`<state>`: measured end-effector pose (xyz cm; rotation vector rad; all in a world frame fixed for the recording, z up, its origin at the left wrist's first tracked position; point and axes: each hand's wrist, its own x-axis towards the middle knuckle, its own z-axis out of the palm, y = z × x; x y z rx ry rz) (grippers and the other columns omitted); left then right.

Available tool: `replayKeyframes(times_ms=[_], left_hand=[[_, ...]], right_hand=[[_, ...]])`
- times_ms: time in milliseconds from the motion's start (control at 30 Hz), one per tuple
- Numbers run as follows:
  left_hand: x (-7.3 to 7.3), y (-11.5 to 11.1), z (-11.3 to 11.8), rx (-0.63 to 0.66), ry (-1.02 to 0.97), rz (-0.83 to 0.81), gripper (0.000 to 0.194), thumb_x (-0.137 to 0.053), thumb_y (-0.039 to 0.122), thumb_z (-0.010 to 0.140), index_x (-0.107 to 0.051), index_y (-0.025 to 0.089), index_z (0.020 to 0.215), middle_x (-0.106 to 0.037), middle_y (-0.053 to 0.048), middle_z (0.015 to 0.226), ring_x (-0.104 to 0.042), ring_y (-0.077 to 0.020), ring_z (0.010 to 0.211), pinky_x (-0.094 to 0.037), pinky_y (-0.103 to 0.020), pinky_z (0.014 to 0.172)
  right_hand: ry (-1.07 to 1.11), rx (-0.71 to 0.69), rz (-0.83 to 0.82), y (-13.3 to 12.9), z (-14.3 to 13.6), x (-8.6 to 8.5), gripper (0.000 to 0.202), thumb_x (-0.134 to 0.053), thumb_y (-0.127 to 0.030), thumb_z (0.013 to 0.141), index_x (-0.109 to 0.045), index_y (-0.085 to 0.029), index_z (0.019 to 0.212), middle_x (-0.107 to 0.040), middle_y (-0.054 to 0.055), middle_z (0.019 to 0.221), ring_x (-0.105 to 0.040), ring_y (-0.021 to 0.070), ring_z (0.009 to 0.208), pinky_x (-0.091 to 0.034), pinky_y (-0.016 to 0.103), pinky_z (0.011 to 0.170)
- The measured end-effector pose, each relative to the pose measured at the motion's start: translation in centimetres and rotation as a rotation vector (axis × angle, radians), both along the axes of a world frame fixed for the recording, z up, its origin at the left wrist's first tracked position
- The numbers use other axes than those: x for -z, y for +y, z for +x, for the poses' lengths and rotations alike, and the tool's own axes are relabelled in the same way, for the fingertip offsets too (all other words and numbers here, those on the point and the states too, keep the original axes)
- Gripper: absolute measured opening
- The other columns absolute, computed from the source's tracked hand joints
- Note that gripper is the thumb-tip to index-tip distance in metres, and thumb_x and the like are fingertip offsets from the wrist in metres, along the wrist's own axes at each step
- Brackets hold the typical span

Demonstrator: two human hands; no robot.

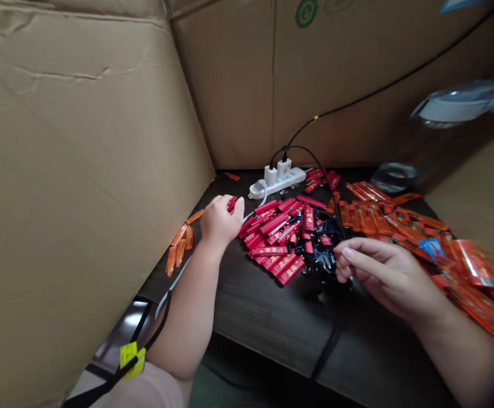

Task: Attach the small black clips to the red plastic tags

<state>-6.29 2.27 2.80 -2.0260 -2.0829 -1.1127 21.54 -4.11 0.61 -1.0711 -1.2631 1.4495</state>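
Note:
My left hand [222, 220] is closed around a small red piece [232, 204], just left of a heap of red lighter-like casings [272, 226]. My right hand [374, 269] has its fingers pinched together at the right edge of a pile of small black and metal parts [326, 255]; whatever lies between its fingertips is too small to make out. The black parts sit against the right side of the red heap. Orange translucent casings [374, 218] spread out beyond my right hand, and several more orange casings [180, 249] lie left of my left forearm.
A white power strip [279, 182] with two plugged adapters stands behind the red heap. Black cables run from it. A clear plastic jar [438, 141] is at the back right. Cardboard walls [238, 85] enclose the dark table [268, 317]. A yellow-tagged cable [132, 359] passes my left arm.

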Motion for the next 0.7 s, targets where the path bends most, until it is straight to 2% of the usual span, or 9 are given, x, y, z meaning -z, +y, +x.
replayKeyframes(times_ms=[67,167,233,333,433,533,633,700], left_hand=[[0.4,0.9,-0.6,-0.111,0.155,-0.176,0.031,-0.050,0.042,0.085,-0.066,0.018,0.075,-0.066,-0.010,0.084,-0.061,-0.0215,0.078,-0.043,-0.031,0.068],[1.4,1.9,-1.2,-0.189,0.233,-0.396,0.032,-0.053,0.045,0.083,-0.071,0.019,0.086,-0.069,-0.014,0.095,-0.064,-0.0281,0.088,-0.046,-0.036,0.071],[2.0,2.3,-1.4,-0.215,0.251,-0.482,0.034,-0.055,0.045,0.082,-0.072,0.018,0.094,-0.068,-0.017,0.103,-0.063,-0.0310,0.096,-0.048,-0.039,0.076],[2.4,2.5,-1.6,-0.212,0.304,-0.526,0.040,-0.055,0.044,0.081,-0.070,0.014,0.103,-0.065,-0.020,0.112,-0.058,-0.0335,0.107,-0.047,-0.042,0.085],[2.6,2.4,-1.9,-0.207,0.329,-0.531,0.045,-0.054,0.047,0.082,-0.069,0.012,0.107,-0.061,-0.021,0.118,-0.052,-0.0359,0.114,-0.045,-0.046,0.091],[2.5,2.3,-1.9,-0.222,0.310,-0.483,0.048,-0.055,0.051,0.080,-0.069,0.013,0.106,-0.060,-0.022,0.115,-0.050,-0.0384,0.113,-0.044,-0.050,0.092],[2.0,1.8,-1.2,-0.148,0.270,-0.269,0.039,-0.053,0.043,0.083,-0.070,0.012,0.101,-0.062,-0.019,0.103,-0.054,-0.0336,0.103,-0.044,-0.047,0.090],[1.5,0.8,-0.1,0.018,0.224,-0.082,0.032,-0.051,0.035,0.086,-0.071,0.013,0.097,-0.063,-0.014,0.094,-0.056,-0.0261,0.093,-0.045,-0.042,0.088]], right_hand=[[-0.098,0.017,0.053,0.2,0.2,0.2,0.026,-0.072,-0.042,0.076,-0.067,-0.017,0.077,-0.061,0.004,0.061,-0.057,0.0150,0.057,-0.046,0.029,0.058],[-0.188,0.023,0.107,0.4,0.3,0.4,0.029,-0.070,-0.045,0.078,-0.066,-0.016,0.075,-0.062,0.004,0.061,-0.058,0.0145,0.057,-0.045,0.028,0.059],[-0.215,0.027,0.129,0.4,0.4,0.4,0.031,-0.069,-0.046,0.078,-0.064,-0.016,0.073,-0.062,0.003,0.060,-0.058,0.0140,0.057,-0.044,0.028,0.060],[-0.240,0.046,0.144,0.4,0.4,0.1,0.031,-0.069,-0.045,0.079,-0.063,-0.015,0.072,-0.061,0.003,0.059,-0.057,0.0131,0.056,-0.043,0.027,0.059],[-0.270,0.063,0.147,0.4,0.4,0.1,0.031,-0.068,-0.045,0.079,-0.064,-0.015,0.072,-0.062,0.002,0.058,-0.057,0.0123,0.056,-0.042,0.027,0.059],[-0.294,0.099,0.158,0.5,0.4,0.1,0.032,-0.069,-0.046,0.078,-0.064,-0.014,0.073,-0.062,0.002,0.058,-0.056,0.0124,0.055,-0.042,0.027,0.059],[-0.294,0.120,0.162,0.6,0.4,0.2,0.032,-0.070,-0.046,0.077,-0.064,-0.014,0.074,-0.062,0.002,0.057,-0.057,0.0123,0.055,-0.043,0.027,0.059],[-0.292,0.116,0.159,0.6,0.4,0.3,0.031,-0.070,-0.045,0.078,-0.064,-0.014,0.075,-0.062,0.002,0.057,-0.057,0.0122,0.055,-0.043,0.026,0.058]])
